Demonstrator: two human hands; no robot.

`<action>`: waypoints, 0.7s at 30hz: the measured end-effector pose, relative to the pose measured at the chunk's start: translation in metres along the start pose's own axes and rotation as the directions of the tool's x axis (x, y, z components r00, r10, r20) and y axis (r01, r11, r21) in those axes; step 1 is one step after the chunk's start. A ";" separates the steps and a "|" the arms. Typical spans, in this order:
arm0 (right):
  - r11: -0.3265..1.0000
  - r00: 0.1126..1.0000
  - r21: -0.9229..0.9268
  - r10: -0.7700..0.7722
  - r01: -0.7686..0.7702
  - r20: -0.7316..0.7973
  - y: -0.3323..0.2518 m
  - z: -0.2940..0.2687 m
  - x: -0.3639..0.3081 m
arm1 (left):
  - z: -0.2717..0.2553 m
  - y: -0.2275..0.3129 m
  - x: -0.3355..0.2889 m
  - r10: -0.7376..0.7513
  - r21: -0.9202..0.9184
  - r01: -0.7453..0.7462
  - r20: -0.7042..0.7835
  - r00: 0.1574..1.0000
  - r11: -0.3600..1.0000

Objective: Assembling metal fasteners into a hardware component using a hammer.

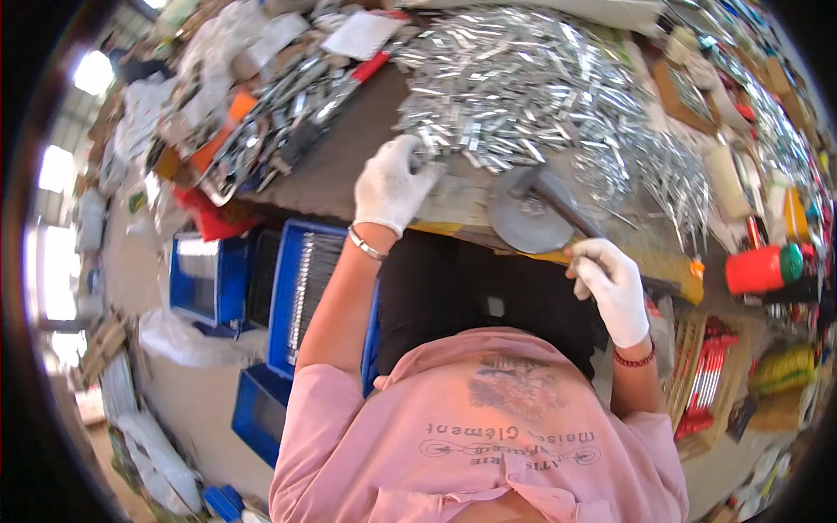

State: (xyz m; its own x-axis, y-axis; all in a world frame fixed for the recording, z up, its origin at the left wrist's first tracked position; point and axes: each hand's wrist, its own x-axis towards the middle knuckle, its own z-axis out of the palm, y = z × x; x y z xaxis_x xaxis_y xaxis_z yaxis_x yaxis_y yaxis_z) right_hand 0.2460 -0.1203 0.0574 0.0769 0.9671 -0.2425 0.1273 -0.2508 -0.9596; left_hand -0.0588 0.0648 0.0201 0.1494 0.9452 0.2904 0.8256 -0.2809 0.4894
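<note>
While the left hand (392,185) in its white glove pinches a small metal strip (429,157) off the near edge of the shiny pile of metal pieces (523,87) up at 12 o'clock, the right hand (613,288) over at 3 o'clock is wrapped around the handle of a hammer (558,202), head resting by a round metal block (523,222) on the workbench (349,157). Looks like the pick-a-piece stage to me; next it'd need seating flat on that block before any tap.
</note>
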 end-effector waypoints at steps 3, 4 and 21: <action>0.998 0.997 -0.034 -0.052 0.050 -0.055 0.008 -0.014 -0.003 | 0.011 0.015 0.007 -0.115 0.103 0.112 0.022 0.993 0.988; 0.996 0.996 -0.085 -0.015 0.007 -0.092 0.010 -0.020 -0.001 | 0.009 0.011 0.005 -0.115 0.051 0.114 0.008 0.993 0.992; 0.269 0.835 -0.954 -0.550 0.134 -0.038 0.024 -0.073 0.070 | -0.019 0.037 -0.061 0.030 -0.831 0.544 0.551 0.834 0.116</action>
State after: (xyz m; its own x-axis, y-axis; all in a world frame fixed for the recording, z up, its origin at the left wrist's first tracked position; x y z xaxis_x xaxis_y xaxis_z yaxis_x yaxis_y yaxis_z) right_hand 0.3271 -0.0616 0.0276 0.0317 0.9433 0.3304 0.9878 0.0209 -0.1544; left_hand -0.0474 -0.0068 0.0358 0.4492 0.8717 -0.1960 -0.2747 0.3435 0.8981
